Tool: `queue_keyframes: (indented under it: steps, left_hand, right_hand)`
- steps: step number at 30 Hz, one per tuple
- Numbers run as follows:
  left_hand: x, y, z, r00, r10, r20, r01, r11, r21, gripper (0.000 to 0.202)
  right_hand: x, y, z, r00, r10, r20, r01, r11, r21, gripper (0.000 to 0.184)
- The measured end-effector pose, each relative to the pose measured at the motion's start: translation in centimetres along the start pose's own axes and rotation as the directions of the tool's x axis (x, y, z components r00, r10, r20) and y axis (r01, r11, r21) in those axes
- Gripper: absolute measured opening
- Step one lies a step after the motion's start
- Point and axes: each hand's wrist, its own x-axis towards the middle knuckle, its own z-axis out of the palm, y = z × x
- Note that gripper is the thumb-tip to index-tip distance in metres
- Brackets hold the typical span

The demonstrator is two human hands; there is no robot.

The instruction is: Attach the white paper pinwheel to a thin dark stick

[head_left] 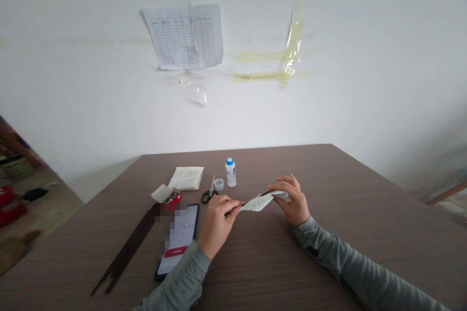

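Observation:
Above the table, my left hand (218,218) pinches a thin dark stick close to one end. A strip of printed paper (257,203) hangs along the stick and looks twisted or curled toward the right. My right hand (294,201) grips the paper and the stick at the other side, thumb below and fingers above. Part of the stick (265,193) shows near the right fingertips; the rest is hidden by paper and fingers. Behind the hands stand a white bottle with a blue cap (231,173) and a small translucent cup (218,184).
Scissors with black handles (209,195) lie beside the cup. Further left are a stack of printed paper (187,178), an open red box (174,200) of small items, a phone (178,243) and a bundle of dark sticks (127,248). A wall (255,121) bounds the table's far edge.

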Motion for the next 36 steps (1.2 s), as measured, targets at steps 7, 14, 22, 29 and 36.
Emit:
queue_keyframes:
  steps: [7,14,22,29,36]
  left_hand:
    - [-0.01,-0.34,0.0,1.0,-0.015,0.005,0.015,1.0,0.014,0.025]
    - [-0.09,-0.04,-0.06,1.0,-0.019,0.005,0.019,1.0,0.022,0.026]
    - [0.02,-0.18,-0.13,1.0,-0.023,-0.017,0.023,1.0,0.007,0.023]
    - [0.09,0.13,-0.23,1.0,-0.018,0.0,0.018,1.0,0.016,0.025]
    - [0.16,0.25,-0.29,0.999,-0.049,0.002,0.049,0.999,0.001,0.02]
  right_hand:
    - [0.09,-0.16,-0.08,0.999,-0.032,-0.024,0.032,0.999,0.01,0.014]
    - [0.16,-0.25,0.0,0.999,-0.012,-0.031,0.012,1.0,0.01,0.013]
    - [0.09,-0.24,-0.09,1.0,-0.005,-0.016,0.005,1.0,0.007,0.015]
    - [0.24,-0.56,0.12,0.999,-0.006,-0.037,0.006,1.0,-0.009,0.015]
    - [0.5,-0.8,0.08,0.999,-0.009,-0.042,0.008,1.0,-0.011,0.014]
